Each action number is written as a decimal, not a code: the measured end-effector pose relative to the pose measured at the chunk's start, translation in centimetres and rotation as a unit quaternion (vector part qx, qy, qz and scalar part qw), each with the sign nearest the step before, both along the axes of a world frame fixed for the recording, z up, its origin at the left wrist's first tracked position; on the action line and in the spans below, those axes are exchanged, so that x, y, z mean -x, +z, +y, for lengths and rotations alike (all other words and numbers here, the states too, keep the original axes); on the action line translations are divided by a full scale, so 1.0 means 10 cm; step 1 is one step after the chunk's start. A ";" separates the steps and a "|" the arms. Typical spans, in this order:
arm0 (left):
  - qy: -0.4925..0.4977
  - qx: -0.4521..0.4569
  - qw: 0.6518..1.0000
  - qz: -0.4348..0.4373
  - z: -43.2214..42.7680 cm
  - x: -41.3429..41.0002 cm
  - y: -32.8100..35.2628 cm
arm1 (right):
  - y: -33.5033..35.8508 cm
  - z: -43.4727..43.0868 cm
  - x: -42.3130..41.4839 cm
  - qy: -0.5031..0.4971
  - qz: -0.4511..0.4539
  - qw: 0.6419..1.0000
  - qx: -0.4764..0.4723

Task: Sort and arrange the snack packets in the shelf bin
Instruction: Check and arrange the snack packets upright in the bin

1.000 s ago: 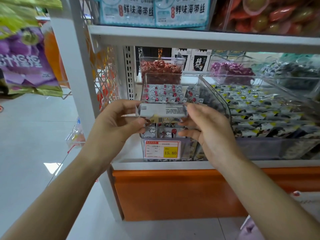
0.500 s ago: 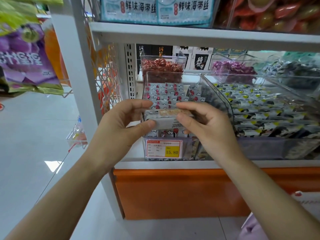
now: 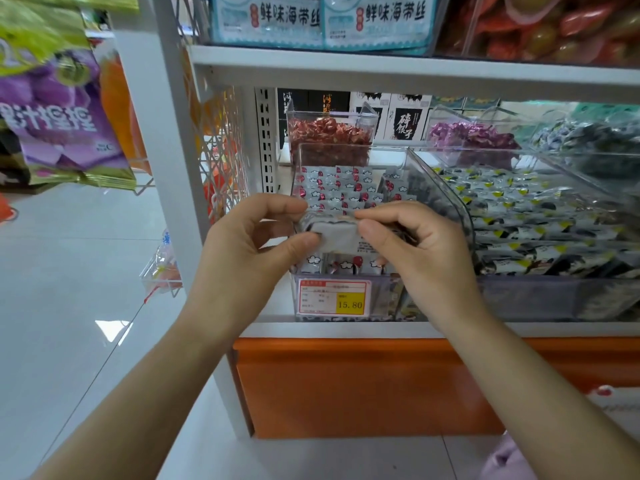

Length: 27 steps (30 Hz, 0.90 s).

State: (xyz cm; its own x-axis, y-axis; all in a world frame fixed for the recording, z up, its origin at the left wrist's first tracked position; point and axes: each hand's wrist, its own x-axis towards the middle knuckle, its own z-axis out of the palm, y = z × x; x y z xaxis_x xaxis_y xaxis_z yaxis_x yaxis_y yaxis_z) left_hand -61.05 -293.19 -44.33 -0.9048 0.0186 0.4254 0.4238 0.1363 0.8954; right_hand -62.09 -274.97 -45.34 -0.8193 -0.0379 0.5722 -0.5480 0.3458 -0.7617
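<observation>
A clear shelf bin (image 3: pixel 349 308) with a yellow 15.80 price tag holds rows of small silver snack packets (image 3: pixel 337 187) printed with red and white marks. Over its front end I hold a small stack of those packets (image 3: pixel 341 235) flat between both hands. My left hand (image 3: pixel 249 247) pinches the stack's left end with thumb and fingers. My right hand (image 3: pixel 415 251) grips the right end from above. More packets stand upright just under the stack, partly hidden by my fingers.
To the right stands a wider clear bin (image 3: pixel 540 296) of black, white and yellow packets. Behind are bins of red sweets (image 3: pixel 329 136) and purple sweets (image 3: pixel 471 136). A white shelf board (image 3: pixel 381 72) runs overhead. Bags (image 3: pixel 62 119) hang at the left beside a white upright.
The stack has turned in my hands and dropped slightly toward the bin's front. Both hands shifted their grip on its ends and stayed close together.
</observation>
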 end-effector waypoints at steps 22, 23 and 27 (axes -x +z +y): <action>0.021 0.055 0.998 -0.014 -0.01 -0.04 -0.03 | -0.02 -0.15 0.02 -0.043 0.089 0.993 -0.064; 0.034 0.065 0.997 -0.012 -0.01 -0.05 -0.02 | -0.02 -0.17 0.01 -0.047 0.094 0.992 -0.070; 0.061 0.052 0.996 -0.023 -0.07 -0.04 0.03 | -0.01 -0.23 0.01 -0.034 0.097 0.992 -0.075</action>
State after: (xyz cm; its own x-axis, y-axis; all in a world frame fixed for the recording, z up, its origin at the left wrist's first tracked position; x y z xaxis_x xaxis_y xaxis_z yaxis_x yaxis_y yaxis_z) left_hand -60.60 -293.85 -44.03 -0.9217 -0.0517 0.3845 0.3566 0.2776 0.8921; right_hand -62.16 -277.28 -45.49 -0.6973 -0.0823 0.7120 -0.6507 0.4891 -0.5808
